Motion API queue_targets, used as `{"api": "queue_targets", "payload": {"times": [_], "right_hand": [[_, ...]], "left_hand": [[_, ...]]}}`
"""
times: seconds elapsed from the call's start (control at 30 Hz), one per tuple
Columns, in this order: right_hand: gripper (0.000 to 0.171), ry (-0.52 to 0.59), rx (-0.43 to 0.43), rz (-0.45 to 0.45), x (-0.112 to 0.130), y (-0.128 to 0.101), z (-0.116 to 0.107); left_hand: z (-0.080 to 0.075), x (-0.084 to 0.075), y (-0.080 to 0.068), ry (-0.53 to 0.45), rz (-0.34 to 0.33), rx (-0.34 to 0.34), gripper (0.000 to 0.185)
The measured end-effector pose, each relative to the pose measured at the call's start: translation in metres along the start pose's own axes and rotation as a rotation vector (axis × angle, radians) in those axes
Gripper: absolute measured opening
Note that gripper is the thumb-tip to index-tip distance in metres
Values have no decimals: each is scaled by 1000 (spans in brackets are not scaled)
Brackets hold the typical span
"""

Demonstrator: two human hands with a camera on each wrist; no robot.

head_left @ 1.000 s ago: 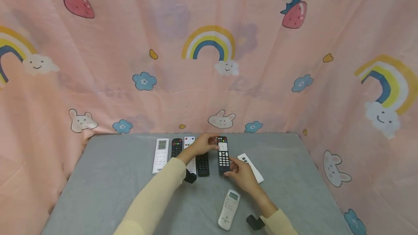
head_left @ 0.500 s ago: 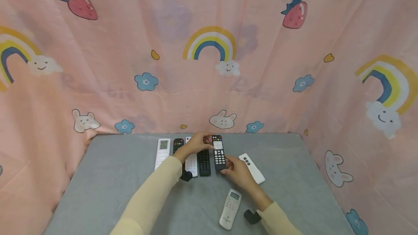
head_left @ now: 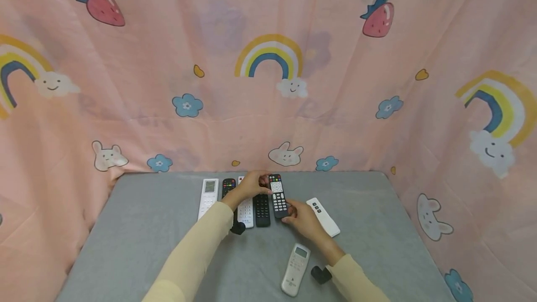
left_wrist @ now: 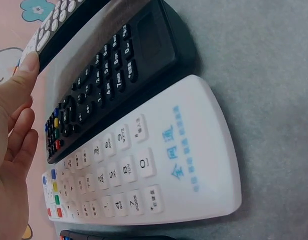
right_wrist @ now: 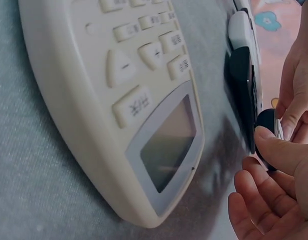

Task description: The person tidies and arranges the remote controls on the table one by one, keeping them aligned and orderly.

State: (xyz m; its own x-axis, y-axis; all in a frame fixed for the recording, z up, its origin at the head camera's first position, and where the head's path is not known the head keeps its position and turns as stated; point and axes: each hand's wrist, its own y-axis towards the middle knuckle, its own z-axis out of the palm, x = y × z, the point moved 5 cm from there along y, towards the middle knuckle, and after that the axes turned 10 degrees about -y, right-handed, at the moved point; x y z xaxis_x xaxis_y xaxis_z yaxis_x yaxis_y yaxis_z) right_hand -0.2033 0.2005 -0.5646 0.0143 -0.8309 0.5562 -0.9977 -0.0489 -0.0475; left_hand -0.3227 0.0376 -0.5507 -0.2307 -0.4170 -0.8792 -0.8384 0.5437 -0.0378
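Observation:
A black remote control with white buttons (head_left: 278,197) is held between both hands, just right of a row of remotes. My left hand (head_left: 251,185) pinches its far end, with the thumb against its side in the left wrist view. At the near end, my right hand (head_left: 303,218) grips it between thumb and fingers. Closest in the row is a black remote (head_left: 262,211), then a white remote with blue lettering (left_wrist: 179,145), partly covered by my left hand in the head view. In the right wrist view the held remote (right_wrist: 265,120) shows end-on.
Further left in the row lie another black remote (head_left: 228,184) and a white remote with a screen (head_left: 208,197). A slim white remote (head_left: 325,218) lies slanted beside my right hand. Nearer the front is a cream remote with a screen (head_left: 295,269). A patterned pink curtain (head_left: 268,120) hangs behind the grey table (head_left: 138,246).
Both hands have carried the held remote left, closer to the row, and it now slants slightly. The other remotes lie as before, with a small shift of the head view.

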Motion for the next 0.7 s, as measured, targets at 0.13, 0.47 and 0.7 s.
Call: {"api": "queue_targets", "payload": {"times": [0.13, 0.47, 0.7], "right_hand": [[60, -1, 3, 2, -2, 1, 2], [60, 1, 5, -13, -2, 4, 3], [60, -19, 4, -24, -6, 5, 6]], "left_hand": [[2, 3, 2, 14, -4, 1, 70], [4, 10, 6, 50, -16, 1, 71], [5, 11, 6, 92, -21, 12, 70]]}}
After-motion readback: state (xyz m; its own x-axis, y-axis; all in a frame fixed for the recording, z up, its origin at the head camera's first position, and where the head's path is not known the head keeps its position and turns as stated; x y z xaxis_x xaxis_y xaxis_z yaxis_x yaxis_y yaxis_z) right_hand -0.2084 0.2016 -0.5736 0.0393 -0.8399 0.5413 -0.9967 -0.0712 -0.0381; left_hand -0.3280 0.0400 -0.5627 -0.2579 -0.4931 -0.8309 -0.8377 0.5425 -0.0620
